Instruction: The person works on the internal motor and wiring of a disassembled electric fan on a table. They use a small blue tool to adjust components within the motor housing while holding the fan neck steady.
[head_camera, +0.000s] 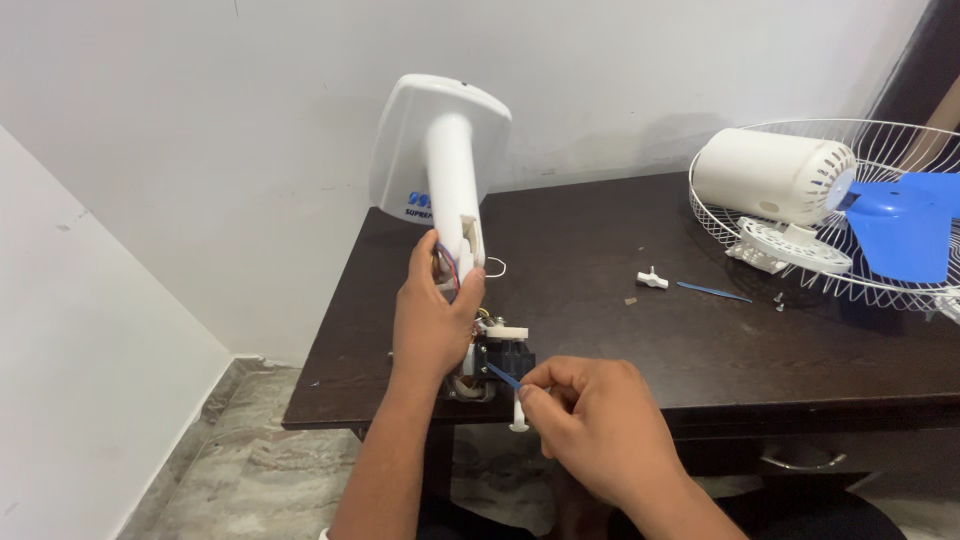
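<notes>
My left hand (432, 318) grips a white fan stand (452, 175) by its neck, tipped so its square base faces away over the dark wooden table (600, 330). Coloured wires and a black motor or switch block (495, 362) hang out of the lower end of the neck. My right hand (590, 420) pinches a thin blue stick (503, 375) whose tip reaches into that block. A small white peg (518, 415) shows just below my right fingers.
At the back right lie a white fan motor housing (775, 175), a wire guard (900, 270) and a blue blade (905, 225). A white wing nut (652, 281), a second blue stick (712, 291) and small screws (778, 299) lie mid-table. A wall stands behind; tiled floor at the left.
</notes>
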